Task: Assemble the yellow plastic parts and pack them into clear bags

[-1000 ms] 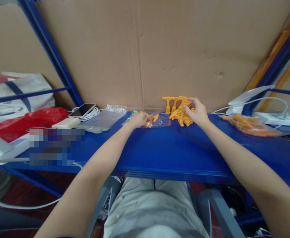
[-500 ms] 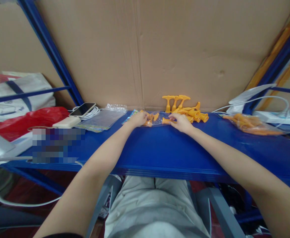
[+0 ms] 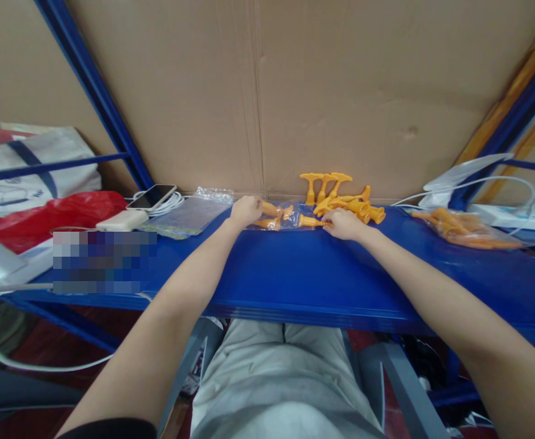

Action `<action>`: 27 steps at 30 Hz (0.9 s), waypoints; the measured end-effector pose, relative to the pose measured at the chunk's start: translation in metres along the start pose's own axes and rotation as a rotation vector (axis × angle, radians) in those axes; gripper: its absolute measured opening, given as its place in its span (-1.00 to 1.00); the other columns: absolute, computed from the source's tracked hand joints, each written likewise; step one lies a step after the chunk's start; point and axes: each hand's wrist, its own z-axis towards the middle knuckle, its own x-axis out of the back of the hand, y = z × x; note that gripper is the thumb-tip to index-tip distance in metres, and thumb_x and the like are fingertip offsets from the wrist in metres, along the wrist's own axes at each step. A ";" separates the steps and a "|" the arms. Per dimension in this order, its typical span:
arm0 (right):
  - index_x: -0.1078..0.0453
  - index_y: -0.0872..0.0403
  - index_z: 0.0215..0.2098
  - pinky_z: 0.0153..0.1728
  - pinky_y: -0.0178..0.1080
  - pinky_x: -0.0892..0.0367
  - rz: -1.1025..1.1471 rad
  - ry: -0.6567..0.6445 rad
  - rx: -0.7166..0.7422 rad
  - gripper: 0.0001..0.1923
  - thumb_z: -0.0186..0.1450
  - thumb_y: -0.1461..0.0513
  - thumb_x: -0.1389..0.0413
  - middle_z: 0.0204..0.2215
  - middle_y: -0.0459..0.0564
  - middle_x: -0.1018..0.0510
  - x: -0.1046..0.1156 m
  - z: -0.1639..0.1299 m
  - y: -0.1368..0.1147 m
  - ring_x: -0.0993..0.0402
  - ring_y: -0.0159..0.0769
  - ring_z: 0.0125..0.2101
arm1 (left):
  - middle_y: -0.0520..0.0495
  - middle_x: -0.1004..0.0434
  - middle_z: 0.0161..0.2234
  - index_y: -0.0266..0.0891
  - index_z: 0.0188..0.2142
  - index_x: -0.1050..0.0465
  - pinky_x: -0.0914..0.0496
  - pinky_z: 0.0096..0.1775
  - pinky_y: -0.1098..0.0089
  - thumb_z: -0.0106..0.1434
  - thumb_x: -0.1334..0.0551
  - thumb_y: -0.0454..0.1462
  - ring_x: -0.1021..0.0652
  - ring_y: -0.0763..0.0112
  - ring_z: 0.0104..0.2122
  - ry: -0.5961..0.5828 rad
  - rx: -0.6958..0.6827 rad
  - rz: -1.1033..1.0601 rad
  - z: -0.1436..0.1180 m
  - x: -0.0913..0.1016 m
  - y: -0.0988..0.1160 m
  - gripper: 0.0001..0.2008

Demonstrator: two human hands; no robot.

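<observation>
At the back middle of the blue table, my left hand (image 3: 246,211) is closed on the left end of a clear plastic bag (image 3: 290,225). Orange toy hammers (image 3: 271,224) lie inside this bag. My right hand (image 3: 344,224) pinches the far end of another orange toy hammer (image 3: 310,221), which lies flat with its flared end pointing left at the bag's right side. Right behind that hand is a pile of loose orange toy hammers (image 3: 363,210). A few more hammers (image 3: 324,188) stand upright against the cardboard. My right fingertips are partly hidden.
Flat clear bags (image 3: 189,216), a phone (image 3: 152,197) with coiled white cable and a white power bank (image 3: 122,221) lie to the left, near a red plastic bag (image 3: 84,210). A filled bag of orange pieces (image 3: 463,228) lies right. Cardboard (image 3: 340,91) closes the back.
My left hand has shifted slightly left, covering the bag's colourful end. My right hand has moved right, from the hammer's handle toward its far end.
</observation>
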 end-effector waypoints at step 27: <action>-0.65 0.06 -0.26 -0.33 -0.33 -0.36 0.433 -0.017 0.082 -0.83 0.21 0.26 -0.22 -0.44 -0.06 -0.67 0.001 0.063 -0.032 -0.58 -0.28 -0.43 | -0.34 -0.56 0.04 -0.35 -0.03 -0.57 -0.44 -0.04 0.34 0.38 0.00 -0.19 -0.55 0.06 0.06 -0.196 0.230 -0.083 0.006 -0.002 -0.026 -0.58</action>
